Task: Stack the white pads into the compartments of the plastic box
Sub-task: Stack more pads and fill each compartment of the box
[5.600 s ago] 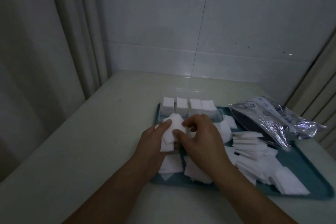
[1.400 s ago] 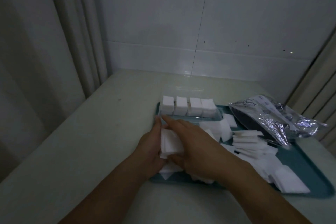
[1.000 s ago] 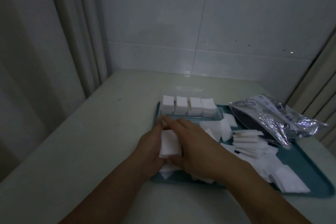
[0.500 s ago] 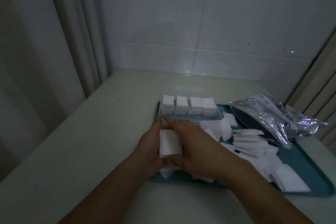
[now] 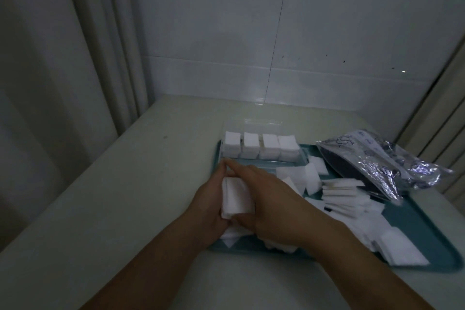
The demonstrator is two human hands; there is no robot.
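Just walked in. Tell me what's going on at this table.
A person is sorting white pads into a clear plastic box that sits at the far end of a teal tray. Both hands, the left hand and the right hand, hold a small stack of pads squared up between them, just in front of the box. Four pad stacks already fill its back row. Many loose pads lie on the tray beside a silver foil bag.

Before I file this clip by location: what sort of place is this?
Probably a clinic or care-room prep corner, though I can't be sure: white tiled wall, a curtain, and a teal tray heaped with white pads.
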